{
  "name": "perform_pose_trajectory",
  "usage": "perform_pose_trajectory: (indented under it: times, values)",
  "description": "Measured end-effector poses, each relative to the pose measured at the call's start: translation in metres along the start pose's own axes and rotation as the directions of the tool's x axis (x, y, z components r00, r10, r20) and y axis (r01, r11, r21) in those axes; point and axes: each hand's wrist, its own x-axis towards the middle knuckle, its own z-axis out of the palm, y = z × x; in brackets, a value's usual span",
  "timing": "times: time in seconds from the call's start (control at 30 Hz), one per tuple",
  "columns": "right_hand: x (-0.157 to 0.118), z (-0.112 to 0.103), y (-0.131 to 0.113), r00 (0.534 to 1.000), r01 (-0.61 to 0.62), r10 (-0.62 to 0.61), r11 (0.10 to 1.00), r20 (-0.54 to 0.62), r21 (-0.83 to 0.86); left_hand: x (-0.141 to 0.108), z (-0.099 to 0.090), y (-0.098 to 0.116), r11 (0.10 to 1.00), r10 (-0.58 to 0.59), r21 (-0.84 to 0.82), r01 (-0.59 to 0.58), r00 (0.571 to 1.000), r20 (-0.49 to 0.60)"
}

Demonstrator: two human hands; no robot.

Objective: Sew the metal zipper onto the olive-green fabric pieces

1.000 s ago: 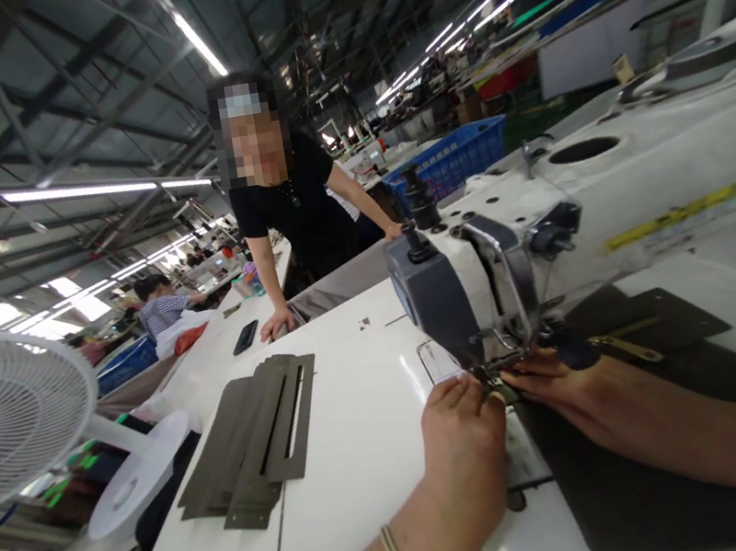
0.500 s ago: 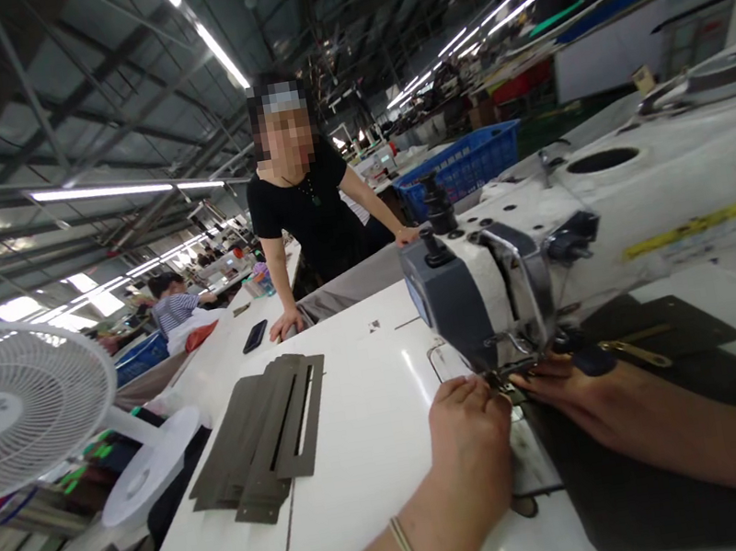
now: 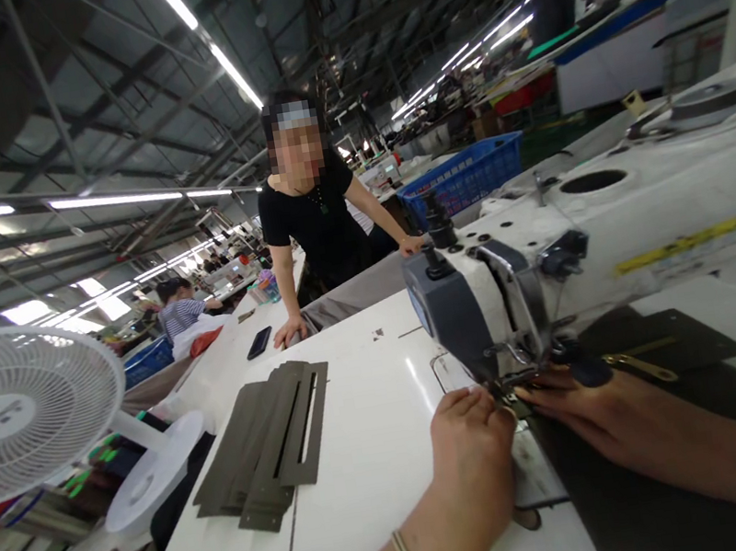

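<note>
At the sewing machine (image 3: 448, 300), both of my hands are close to the needle area. My left hand (image 3: 473, 454) is closed, its fingertips bunched just left of the presser foot; whatever they pinch is hidden. Fingers stretched forward, my right hand (image 3: 595, 407) lies on a dark olive fabric piece (image 3: 654, 491) to the right of the foot. That fabric spreads over the table under my right forearm. A brass-coloured metal tool (image 3: 644, 367) with a looped end lies on the cloth behind my right hand.
Dark olive cut pieces (image 3: 265, 445) with slots lie stacked on the white table (image 3: 371, 517). A white fan (image 3: 33, 412) stands at left. Across the table, a person in a black top (image 3: 312, 233) leans on it beside a phone (image 3: 259, 343). Behind is a blue basket (image 3: 464, 176).
The whole view has shifted slightly. My hands stay beside the presser foot, with little visible movement. The person opposite keeps leaning on the table.
</note>
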Motion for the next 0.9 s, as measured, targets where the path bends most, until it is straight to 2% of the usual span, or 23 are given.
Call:
perform_pose_trajectory:
  times: [0.23, 0.4, 0.5, 0.57, 0.63, 0.73, 0.83, 0.9]
  values:
    - [-0.011, 0.009, -0.002, 0.998, -0.056, 0.055, 0.998, -0.025, -0.024, -0.004, -0.002, 0.005, 1.0, 0.017, 0.002, -0.017, 1.0, 0.001]
    - [-0.015, 0.016, 0.003, 0.997, -0.048, 0.04, 0.991, -0.073, -0.122, -0.002, 0.0, 0.001, 0.995, -0.046, -0.083, 0.048, 0.999, 0.027]
    - [-0.022, 0.017, 0.007, 0.989, -0.083, 0.041, 0.95, -0.141, -0.301, -0.004, -0.008, 0.005, 0.974, -0.188, -0.116, 0.197, 0.979, 0.084]
    - [-0.031, 0.014, 0.003, 0.99, -0.066, 0.007, 0.907, -0.144, -0.415, -0.01, -0.016, 0.014, 0.939, -0.324, -0.071, 0.335, 0.937, 0.133]
    - [-0.044, 0.007, -0.007, 0.991, -0.048, -0.016, 0.885, -0.132, -0.464, -0.02, -0.024, 0.028, 0.913, -0.392, -0.025, 0.407, 0.894, 0.215]
    - [-0.071, -0.006, -0.032, 0.991, -0.094, 0.042, 0.89, -0.125, -0.446, -0.036, -0.035, 0.05, 0.916, -0.353, -0.069, 0.394, 0.877, 0.325]
    - [-0.099, -0.016, -0.058, 0.99, -0.139, 0.134, 0.907, -0.042, -0.397, -0.044, -0.043, 0.067, 0.894, -0.331, -0.206, 0.399, 0.895, 0.298]
    - [-0.116, -0.017, -0.072, 0.984, -0.169, 0.179, 0.936, 0.005, -0.309, -0.048, -0.046, 0.08, 0.827, -0.404, -0.303, 0.473, 0.876, 0.265]
